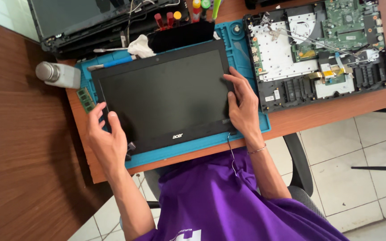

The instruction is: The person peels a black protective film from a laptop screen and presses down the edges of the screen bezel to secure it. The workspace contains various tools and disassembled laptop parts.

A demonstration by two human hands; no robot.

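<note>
The laptop screen (pixel 164 96) lay flat, glass side up, on the blue work mat (pixel 246 47) near the front edge of the wooden table (pixel 345 105). Its long axis ran across the view from left to right, tilted a little so the right end sat farther from the person than the left. The bottom bezel, with its small logo, pointed toward the person in the purple shirt (pixel 228 201), and the edge with the camera dot pointed away.

The left hand (pixel 106 134) held the screen at its near left corner, thumb resting on the bezel and the other fingers loosely curled and slightly apart along the edge. The right hand (pixel 244 105) lay over the right edge, fingers spread and bent on the bezel, thumb on the glass side. A thin wire (pixel 232 151) trailed from the near right corner toward the shirt.

A green memory stick (pixel 86 99) lay on the mat just left of the screen, and a small white bottle (pixel 59 74) lay on its side beyond it. Screwdrivers with red and yellow handles (pixel 168 18) stood behind the screen. An opened laptop base (pixel 318 49) with its circuit board showing lay to the right, well apart from the hands
</note>
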